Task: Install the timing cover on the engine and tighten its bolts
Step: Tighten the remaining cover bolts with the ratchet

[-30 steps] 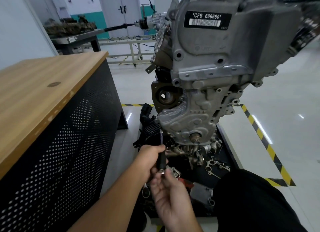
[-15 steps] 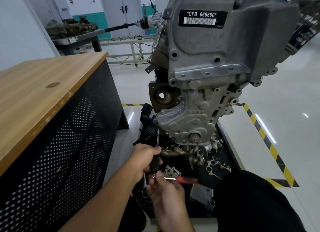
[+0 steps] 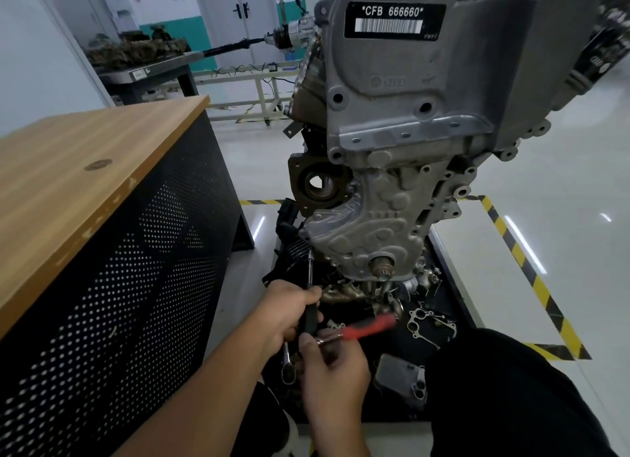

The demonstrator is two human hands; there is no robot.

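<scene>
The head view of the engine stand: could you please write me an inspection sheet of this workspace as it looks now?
Surface: black base mat under the engine, on a glossy floor.
Job's things: timing cover sits on the engine; a long black driver reaches up to its lower left edge.
Clutter: loose gaskets, a manifold, a ratchet wrench and other metal parts on the mat.
Grips: left hand grips the driver; right hand holds a red-handled tool.
Cables: wires along the far frame.
Surroundings: wooden-topped bench at left; striped floor tape; grey doors behind.
</scene>
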